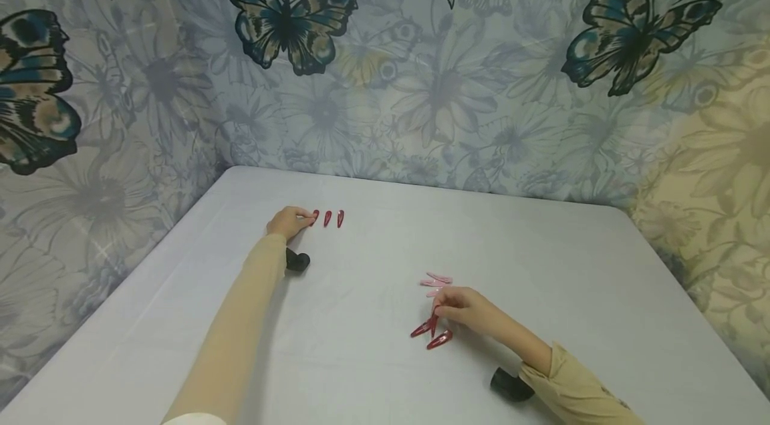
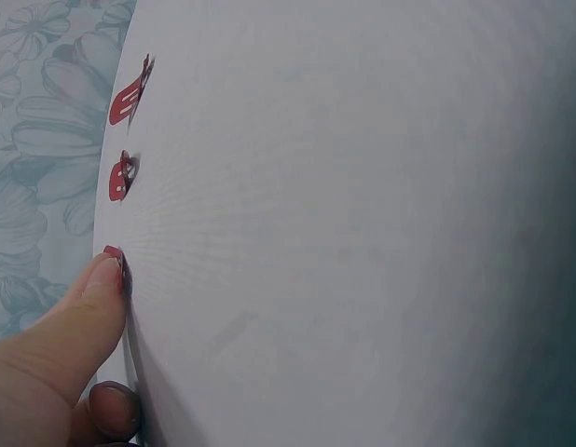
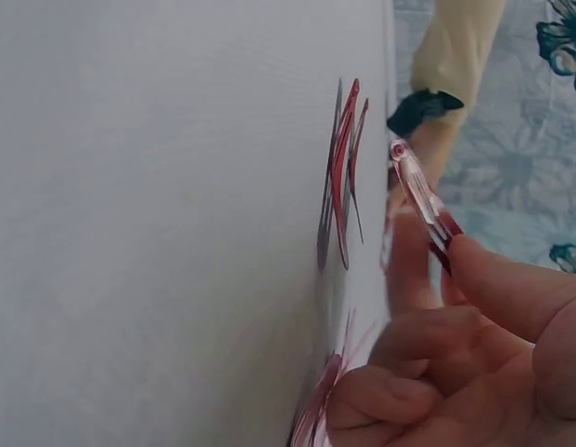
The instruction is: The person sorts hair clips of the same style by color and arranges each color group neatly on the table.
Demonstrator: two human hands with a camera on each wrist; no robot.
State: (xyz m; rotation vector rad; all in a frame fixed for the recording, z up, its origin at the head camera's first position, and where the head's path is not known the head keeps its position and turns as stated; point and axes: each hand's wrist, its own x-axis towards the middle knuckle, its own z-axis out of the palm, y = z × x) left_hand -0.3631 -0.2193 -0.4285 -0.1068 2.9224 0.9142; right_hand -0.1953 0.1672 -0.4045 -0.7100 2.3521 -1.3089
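At the far left of the table, my left hand (image 1: pixel 289 221) pinches a red hair clip (image 2: pixel 113 251) by thumb and finger, close to the tabletop. That clip is the leftmost of a row; a middle red clip (image 1: pixel 327 218) and a right-hand red clip (image 1: pixel 340 218) lie beside it. My right hand (image 1: pixel 472 310) grips another red snap clip (image 3: pixel 420 191) between thumb and finger, its metal underside showing in the right wrist view. Below it on the table lie a red clip (image 1: pixel 421 329) and a second one (image 1: pixel 440 340). Several pink clips (image 1: pixel 439 277) lie just beyond the right hand.
A white table (image 1: pixel 361 371) carries everything. Patterned cloth with butterflies (image 1: pixel 287 21) hangs behind it and at both sides. A dark wrist camera (image 1: pixel 297 260) sits under the left sleeve, and another dark camera (image 1: pixel 511 385) under the right sleeve.
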